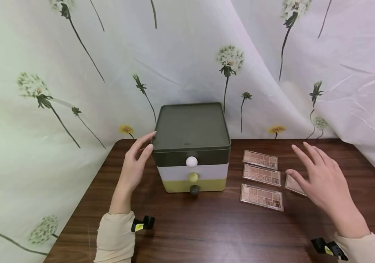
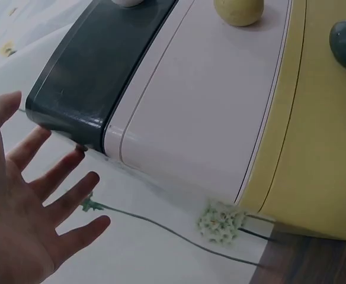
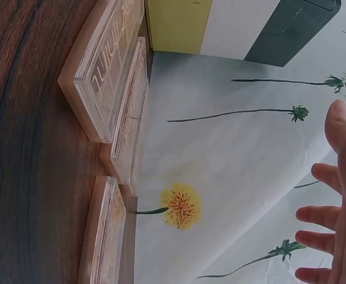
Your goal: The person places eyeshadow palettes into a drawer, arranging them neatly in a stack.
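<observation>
A three-tier drawer box (image 1: 192,126) in dark green, white and yellow stands at the back middle of the table. Its front carries a white knob (image 1: 191,162), a yellow knob (image 1: 193,177) and a dark knob (image 1: 194,190). My left hand (image 1: 132,170) is at the box's upper left side, fingers spread and fingertips right at its top edge. Over on the right, my right hand (image 1: 325,180) hovers with extended, empty fingers. Beneath it, partly hidden, lies an eyeshadow palette (image 1: 294,185). Three more palettes line up beside the box: back (image 1: 260,159), middle (image 1: 261,175), front (image 1: 261,197).
The dark wooden table (image 1: 213,230) ends at the back and left against a white cloth (image 1: 187,54) printed with dandelions. Palette edges (image 3: 90,112) show close up in the right wrist view. Each sleeve bears a black strap-on wrist device.
</observation>
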Tool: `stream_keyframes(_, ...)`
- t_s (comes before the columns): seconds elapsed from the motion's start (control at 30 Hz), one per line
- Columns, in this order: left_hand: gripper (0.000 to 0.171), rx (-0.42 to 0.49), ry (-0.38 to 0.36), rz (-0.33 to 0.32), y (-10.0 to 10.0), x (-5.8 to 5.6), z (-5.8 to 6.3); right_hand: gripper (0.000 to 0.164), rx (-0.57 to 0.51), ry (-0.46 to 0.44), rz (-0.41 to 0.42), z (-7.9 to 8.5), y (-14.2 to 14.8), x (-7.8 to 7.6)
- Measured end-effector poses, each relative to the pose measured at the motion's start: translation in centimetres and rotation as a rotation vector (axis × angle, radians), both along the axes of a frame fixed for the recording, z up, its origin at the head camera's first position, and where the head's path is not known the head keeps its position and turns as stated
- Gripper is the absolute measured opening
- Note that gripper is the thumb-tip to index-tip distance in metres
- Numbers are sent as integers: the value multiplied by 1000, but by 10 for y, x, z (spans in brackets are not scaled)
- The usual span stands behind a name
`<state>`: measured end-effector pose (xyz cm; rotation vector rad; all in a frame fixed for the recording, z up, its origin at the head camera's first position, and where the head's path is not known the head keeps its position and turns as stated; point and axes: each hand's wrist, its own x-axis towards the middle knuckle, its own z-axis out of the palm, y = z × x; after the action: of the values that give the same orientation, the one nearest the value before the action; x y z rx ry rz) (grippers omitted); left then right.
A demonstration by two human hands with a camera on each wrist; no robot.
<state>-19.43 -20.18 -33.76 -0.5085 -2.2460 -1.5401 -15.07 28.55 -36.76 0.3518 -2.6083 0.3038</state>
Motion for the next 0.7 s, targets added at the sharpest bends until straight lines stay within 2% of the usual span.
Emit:
stream_keyframes(0.1, 38, -2, 2, -5, 1, -1, -1, 68, -41, 22, 15, -1, -3, 1)
stream_keyframes(0.33, 35, 38, -4, 34, 4, -1, -1, 63, -151, 60, 72, 2, -12, 2)
stream_keyframes(0.5, 36, 47, -26, 31, 7, 1, -1, 57, -220, 94, 51, 6, -18, 7)
stream_keyframes(0.7, 36, 42, -9, 36, 6, 1, -2, 43, -328, 156, 45, 8, -33, 10)
